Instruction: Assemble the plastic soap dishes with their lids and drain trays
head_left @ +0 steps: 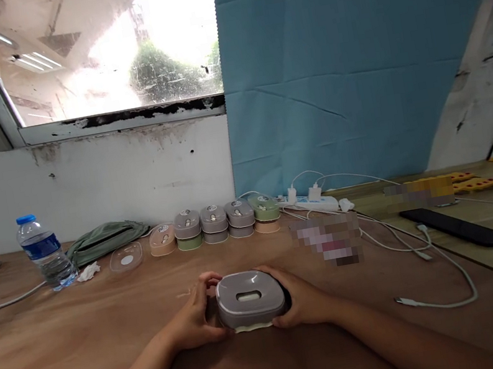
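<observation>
A grey oval plastic box (251, 300) with a glossy lid and a slot in its top sits low over the brown tabletop, close in front of me. My left hand (202, 314) curves around its left side, thumb at the lower front edge. On the opposite side, my right hand (298, 299) wraps the box, its thumb also at the front bottom edge. A pale, wavy edge shows beneath the front of the box. The box's back and underside are hidden.
Along the wall, stacked grey and green boxes (213, 218) stand beside a single peach box (162, 239). To their left are a clear lid (126, 258), a green pouch (107, 239) and a water bottle (46, 252). White cables (455, 303), a power strip (310, 202) and a black phone (456, 226) lie right.
</observation>
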`<move>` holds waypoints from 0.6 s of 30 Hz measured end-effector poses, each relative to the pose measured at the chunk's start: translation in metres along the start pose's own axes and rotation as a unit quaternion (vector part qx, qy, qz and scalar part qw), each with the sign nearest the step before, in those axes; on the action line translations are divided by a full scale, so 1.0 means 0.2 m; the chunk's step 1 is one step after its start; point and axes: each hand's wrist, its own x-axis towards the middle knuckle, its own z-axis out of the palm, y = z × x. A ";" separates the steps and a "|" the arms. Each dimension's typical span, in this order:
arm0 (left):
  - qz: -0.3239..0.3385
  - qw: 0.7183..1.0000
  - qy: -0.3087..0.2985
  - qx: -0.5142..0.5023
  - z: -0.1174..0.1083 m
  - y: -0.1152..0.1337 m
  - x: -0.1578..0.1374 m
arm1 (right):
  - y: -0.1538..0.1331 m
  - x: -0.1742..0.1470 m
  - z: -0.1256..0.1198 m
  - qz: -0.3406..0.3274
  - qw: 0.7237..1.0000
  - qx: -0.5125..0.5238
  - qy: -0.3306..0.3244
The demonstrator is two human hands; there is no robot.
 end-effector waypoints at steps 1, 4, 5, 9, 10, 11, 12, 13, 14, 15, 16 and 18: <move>0.002 1.000 -0.007 0.011 -0.01 0.00 0.00 | 0.00 0.00 0.00 -0.002 1.000 -0.007 0.001; 0.022 0.998 -0.036 0.041 -0.02 0.02 0.00 | -0.02 -0.01 0.00 -0.011 1.000 -0.027 0.001; 0.029 0.997 -0.046 0.053 -0.03 0.03 0.00 | -0.03 -0.01 0.00 -0.014 0.999 -0.032 -0.001; 0.017 0.994 -0.064 0.087 -0.04 0.05 0.01 | -0.02 -0.01 0.00 -0.017 0.999 -0.047 -0.013; 0.011 0.994 -0.064 0.087 -0.04 0.05 0.02 | -0.02 -0.02 0.00 -0.016 0.999 -0.049 -0.016; 0.008 0.994 -0.063 0.085 -0.04 0.05 0.02 | -0.01 -0.02 0.00 -0.014 0.998 -0.051 -0.020; 0.006 0.995 -0.060 0.080 -0.04 0.05 0.02 | 0.00 -0.02 -0.01 -0.012 0.998 -0.053 -0.024; 0.007 0.995 -0.059 0.075 -0.04 0.05 0.03 | 0.00 -0.02 -0.01 -0.010 0.998 -0.055 -0.027; 0.012 0.996 -0.059 0.071 -0.04 0.05 0.02 | 0.01 -0.02 -0.01 -0.009 0.998 -0.056 -0.030; 0.020 0.996 -0.060 0.070 -0.04 0.05 0.02 | 0.01 -0.02 -0.01 -0.009 0.998 -0.056 -0.034; 0.030 0.995 -0.060 0.073 -0.04 0.04 0.02 | 0.01 -0.02 -0.01 -0.009 0.998 -0.056 -0.036; 0.043 0.994 -0.051 0.090 -0.06 0.01 0.02 | 0.00 -0.02 -0.01 -0.009 0.998 -0.056 -0.040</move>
